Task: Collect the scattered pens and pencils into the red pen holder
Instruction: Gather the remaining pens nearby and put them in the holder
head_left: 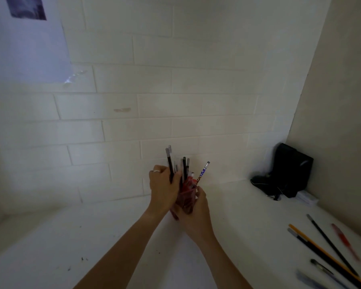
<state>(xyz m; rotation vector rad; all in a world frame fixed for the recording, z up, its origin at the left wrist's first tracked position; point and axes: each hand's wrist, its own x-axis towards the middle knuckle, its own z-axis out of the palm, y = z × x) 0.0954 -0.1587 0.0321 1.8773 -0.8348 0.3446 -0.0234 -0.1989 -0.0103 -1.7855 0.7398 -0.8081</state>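
Note:
The red pen holder [187, 191] stands near the back wall at the middle of the white table, mostly hidden between my two hands. My right hand [194, 213] wraps around its lower right side. My left hand [164, 189] grips a black pen [170, 163] at the holder's left rim. Several pens and a patterned pencil [203, 171] stick up out of the holder. Several loose pens and pencils lie at the table's right front, among them a yellow pencil [321, 252], a black pencil [331, 243] and a red pen [344, 240].
A black bag or case [288, 170] leans in the back right corner with a small white box [306, 198] beside it. A sheet of paper [27, 38] is taped to the white tiled wall at upper left. The white table [92, 236] shows small dark specks at front left.

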